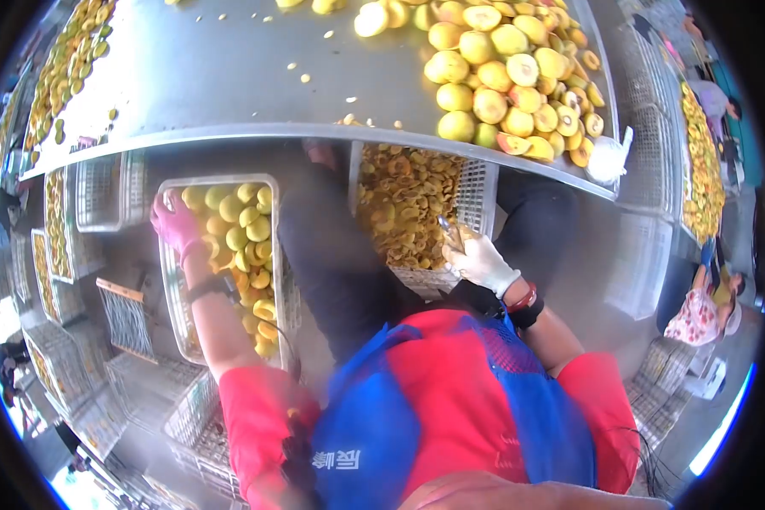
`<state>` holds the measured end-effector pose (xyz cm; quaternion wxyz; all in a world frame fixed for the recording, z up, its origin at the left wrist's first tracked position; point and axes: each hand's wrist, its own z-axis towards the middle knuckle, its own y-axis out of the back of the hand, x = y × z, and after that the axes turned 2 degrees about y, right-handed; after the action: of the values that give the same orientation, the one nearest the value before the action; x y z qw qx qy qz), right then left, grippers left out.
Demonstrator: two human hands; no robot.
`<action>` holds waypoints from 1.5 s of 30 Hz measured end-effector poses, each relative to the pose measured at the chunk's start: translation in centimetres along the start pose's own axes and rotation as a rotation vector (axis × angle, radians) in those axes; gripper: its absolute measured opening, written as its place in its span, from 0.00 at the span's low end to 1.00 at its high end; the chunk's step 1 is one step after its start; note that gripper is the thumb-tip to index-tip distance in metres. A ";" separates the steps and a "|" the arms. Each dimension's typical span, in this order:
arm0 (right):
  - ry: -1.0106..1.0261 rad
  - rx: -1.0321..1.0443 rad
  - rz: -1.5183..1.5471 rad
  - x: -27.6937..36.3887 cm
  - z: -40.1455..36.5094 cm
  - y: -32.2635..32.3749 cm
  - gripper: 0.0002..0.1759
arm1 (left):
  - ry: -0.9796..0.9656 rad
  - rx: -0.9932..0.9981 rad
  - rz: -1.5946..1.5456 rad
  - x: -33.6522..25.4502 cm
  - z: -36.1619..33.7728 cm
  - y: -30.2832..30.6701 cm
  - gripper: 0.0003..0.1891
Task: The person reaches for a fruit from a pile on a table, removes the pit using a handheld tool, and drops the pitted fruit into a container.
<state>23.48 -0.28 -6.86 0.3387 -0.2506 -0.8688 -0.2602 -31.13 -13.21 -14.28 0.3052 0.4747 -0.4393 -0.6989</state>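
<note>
My left hand (176,228), in a pink glove, is closed around the rim at the upper left corner of a pale plastic crate (269,181). Yellow peach halves (240,223) fill that crate, which stands beside my leg. My right hand (483,262) wears a white glove and grips a small metal tool (447,228), its exact kind too small to make out. Below this hand, between my knees, another crate (481,183) holds brownish fruit scraps (408,200).
Ahead stands a metal table (229,81) with a heap of peaches (506,72), many halved, on its right side. A white object (605,160) sits at its corner. Stacked crates (68,374) line the left, and people (697,310) are at the far right.
</note>
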 end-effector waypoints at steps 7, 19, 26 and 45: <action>0.277 -0.088 -0.035 1.2 -1.2 1.4 0.10 | -0.512 0.507 -0.553 -27.2 -2.4 4.5 0.30; 0.659 -0.277 -0.223 -0.5 -0.9 4.8 0.13 | -0.807 0.884 -0.176 -46.9 -1.7 -11.0 0.42; 0.604 -0.195 -0.341 -1.2 -1.4 5.3 0.10 | -0.989 1.034 -0.017 -45.0 -8.6 -7.3 0.42; 0.827 -0.311 -0.450 -3.2 -5.3 3.8 0.14 | -0.687 0.998 -0.096 -37.8 -19.1 -0.7 0.40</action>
<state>30.28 -1.64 -4.71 0.5489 0.0199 -0.6452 -0.5311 0.37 12.76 -3.11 -0.1454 0.3273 -0.7654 -0.5347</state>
